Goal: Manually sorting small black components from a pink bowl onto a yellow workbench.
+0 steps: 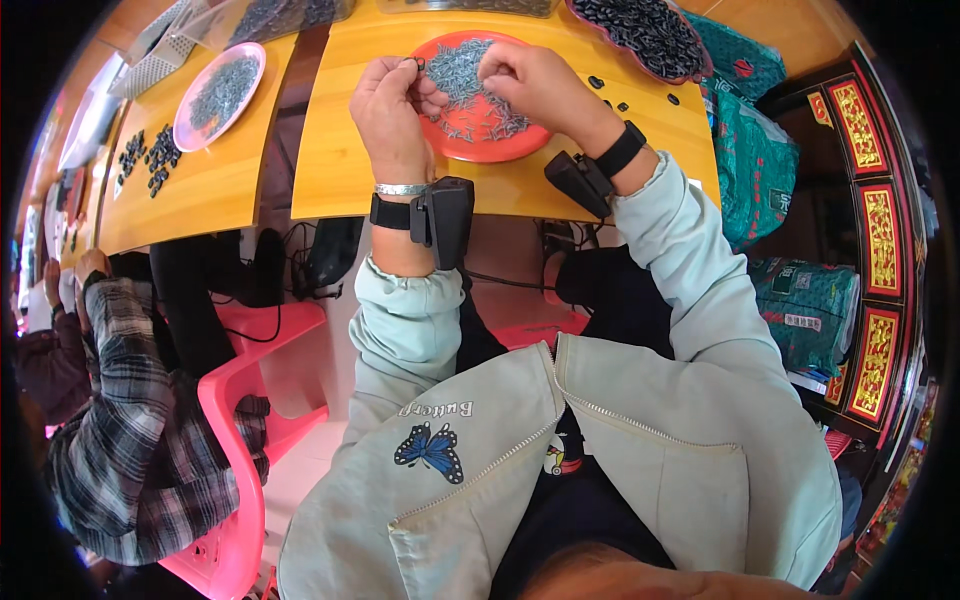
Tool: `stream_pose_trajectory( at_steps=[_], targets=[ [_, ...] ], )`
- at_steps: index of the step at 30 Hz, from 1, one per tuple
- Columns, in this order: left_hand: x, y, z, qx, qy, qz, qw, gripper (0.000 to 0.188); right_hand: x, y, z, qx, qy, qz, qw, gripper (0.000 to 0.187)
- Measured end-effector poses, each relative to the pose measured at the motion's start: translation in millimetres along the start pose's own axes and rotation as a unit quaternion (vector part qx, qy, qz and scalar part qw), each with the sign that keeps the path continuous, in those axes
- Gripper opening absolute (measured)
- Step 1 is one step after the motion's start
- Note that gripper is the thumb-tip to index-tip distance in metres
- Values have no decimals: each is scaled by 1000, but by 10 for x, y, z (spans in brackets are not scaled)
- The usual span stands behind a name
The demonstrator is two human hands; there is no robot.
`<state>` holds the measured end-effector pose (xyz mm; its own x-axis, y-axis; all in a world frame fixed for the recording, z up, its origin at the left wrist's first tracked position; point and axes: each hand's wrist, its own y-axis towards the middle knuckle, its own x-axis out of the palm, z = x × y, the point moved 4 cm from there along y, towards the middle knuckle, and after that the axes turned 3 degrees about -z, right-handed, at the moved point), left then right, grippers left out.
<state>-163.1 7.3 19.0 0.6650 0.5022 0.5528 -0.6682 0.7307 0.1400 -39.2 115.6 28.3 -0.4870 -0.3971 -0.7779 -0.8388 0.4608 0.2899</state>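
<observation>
My left hand [395,105] is closed at the left rim of a round red plate [505,148]. Between its thumb and forefinger is a small black ring-like part [418,63]. A pile of small grey metal pieces, like screws or pins [462,75], covers much of the plate; a looser scatter lies toward its near side. Over the plate's right side, my right hand [535,85] is curled with its fingertips pinched together, down by the metal pieces. Whatever is in that pinch is too small or hidden to make out.
A pink-rimmed bowl of black parts [650,38] stands at the back right, with a few loose black pieces [597,82] near it. Leftward, another table holds a pink plate [187,128] and black parts [160,160]. A co-worker in a plaid sleeve [125,360] sits there. Green bags [750,165] stand right.
</observation>
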Motion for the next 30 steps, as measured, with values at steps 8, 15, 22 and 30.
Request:
stream_pose_trajectory(
  at_steps=[8, 15, 22, 30],
  targets=[
    [178, -72, -135, -33, -3, -22, 999, 12, -180, -154, 117, 113, 345, -21, 931, 16],
    [441, -244, -337, -86, 36, -91, 991, 13, -257, -526, 268, 169, 498, 58, 848, 18],
    [614, -414, -457, -99, 86, -136, 982, 12, -344, -643, 223, 155, 534, 50, 830, 18],
    [710, -527, -524, -84, 156, -167, 970, 11, -427, -725, 285, 123, 469, 46, 874, 17]
  ],
)
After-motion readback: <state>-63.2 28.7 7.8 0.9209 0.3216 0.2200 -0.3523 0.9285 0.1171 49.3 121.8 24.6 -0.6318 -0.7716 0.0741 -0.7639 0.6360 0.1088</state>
